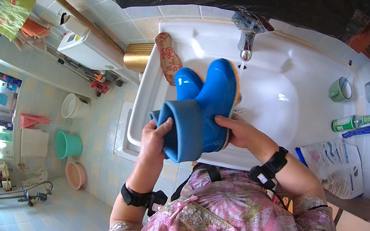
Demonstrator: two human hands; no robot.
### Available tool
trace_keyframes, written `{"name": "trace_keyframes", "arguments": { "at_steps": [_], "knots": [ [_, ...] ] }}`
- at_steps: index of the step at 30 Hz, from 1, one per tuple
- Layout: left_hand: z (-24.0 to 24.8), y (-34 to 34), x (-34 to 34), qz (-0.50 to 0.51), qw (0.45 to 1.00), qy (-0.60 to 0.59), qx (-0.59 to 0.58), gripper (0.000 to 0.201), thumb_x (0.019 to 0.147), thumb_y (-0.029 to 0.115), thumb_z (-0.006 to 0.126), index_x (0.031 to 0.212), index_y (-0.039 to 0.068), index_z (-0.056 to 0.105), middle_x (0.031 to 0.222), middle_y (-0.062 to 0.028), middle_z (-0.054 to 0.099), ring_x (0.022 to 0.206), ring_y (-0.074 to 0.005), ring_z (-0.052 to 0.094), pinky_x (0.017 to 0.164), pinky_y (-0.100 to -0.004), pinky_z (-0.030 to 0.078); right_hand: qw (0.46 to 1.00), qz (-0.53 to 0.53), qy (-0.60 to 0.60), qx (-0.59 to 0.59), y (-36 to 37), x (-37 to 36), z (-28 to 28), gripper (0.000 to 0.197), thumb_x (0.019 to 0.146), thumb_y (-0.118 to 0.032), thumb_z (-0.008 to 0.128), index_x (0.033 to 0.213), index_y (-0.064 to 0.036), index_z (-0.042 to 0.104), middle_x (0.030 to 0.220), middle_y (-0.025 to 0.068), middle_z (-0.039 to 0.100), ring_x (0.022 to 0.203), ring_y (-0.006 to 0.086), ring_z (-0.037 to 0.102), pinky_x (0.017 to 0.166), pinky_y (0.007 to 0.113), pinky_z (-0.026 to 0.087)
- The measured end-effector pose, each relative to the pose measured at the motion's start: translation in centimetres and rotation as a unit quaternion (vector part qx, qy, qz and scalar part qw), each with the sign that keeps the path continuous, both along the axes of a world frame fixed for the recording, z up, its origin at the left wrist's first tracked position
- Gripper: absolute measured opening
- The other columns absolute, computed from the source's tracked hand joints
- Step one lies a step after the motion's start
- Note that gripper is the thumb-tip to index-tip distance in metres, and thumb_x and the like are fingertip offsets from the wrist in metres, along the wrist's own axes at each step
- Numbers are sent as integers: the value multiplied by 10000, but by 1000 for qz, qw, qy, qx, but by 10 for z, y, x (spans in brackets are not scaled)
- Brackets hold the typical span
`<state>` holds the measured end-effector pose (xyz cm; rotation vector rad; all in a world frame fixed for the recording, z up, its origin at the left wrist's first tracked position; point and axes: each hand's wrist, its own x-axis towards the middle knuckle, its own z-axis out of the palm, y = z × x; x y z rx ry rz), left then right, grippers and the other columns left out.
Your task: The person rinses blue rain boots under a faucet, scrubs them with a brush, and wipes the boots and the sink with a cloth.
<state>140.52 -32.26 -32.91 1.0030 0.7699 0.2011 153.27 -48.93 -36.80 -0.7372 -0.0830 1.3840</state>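
Note:
Over the near left part of a white sink (282, 149) I hold a pair of blue rubber boots side by side, toes pointing away from me. The larger-looking front boot (215, 96) tilts so its wide opening faces me; the other boot (187, 82) is partly hidden behind it. My left hand (154, 140) is closed on the boots' cuffs, thumb at the opening's edge. My right hand (241, 132) grips the front boot near its heel and sole. A flowered insole (168, 58) lies on the sink's left rim. Beyond the boots stands a chrome tap (246, 45).
On the right ledge are a green cup (340, 89), a green bottle (346, 123), a blue-and-white tube (361, 131) and a white plastic bag (334, 165). A gold container (136, 56) stands left of the sink. Buckets, including a green one (67, 146), are at the left.

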Motion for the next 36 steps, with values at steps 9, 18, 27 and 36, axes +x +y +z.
{"name": "trace_keyframes", "arguments": {
  "at_steps": [9,18,27,36],
  "knots": [
    [-16,74,-24,-26,996,-37,-80,318,841,256,458,944,-39,519,802,-121,591,674,-171,588,613,-276,490,981,-178,-79,-16,26,-52,4,541,673,-165,637,1133,17,420,1085,113,519,974,233,518,845,357,415],
    [-68,138,-52,7,990,-76,-116,315,835,255,454,963,-26,515,844,-129,584,704,-205,589,628,-317,494,857,-349,-327,-193,-31,-32,20,616,579,-113,676,1119,29,415,1031,130,538,945,234,522,853,338,408],
    [-134,143,-40,-15,892,-214,-398,426,848,317,361,1123,-1,431,1087,-170,502,994,-312,486,894,-432,352,351,-211,-824,-392,10,-32,68,748,496,-77,727,1161,-24,388,1055,147,479,977,267,472,844,335,378],
    [-145,132,-14,-20,886,-194,-420,416,839,316,368,1096,3,461,1065,-159,524,974,-301,497,884,-419,355,282,-195,-837,-427,-6,-21,72,758,489,-68,736,1161,-25,387,1068,149,473,992,265,464,851,337,380]
  ]
}}
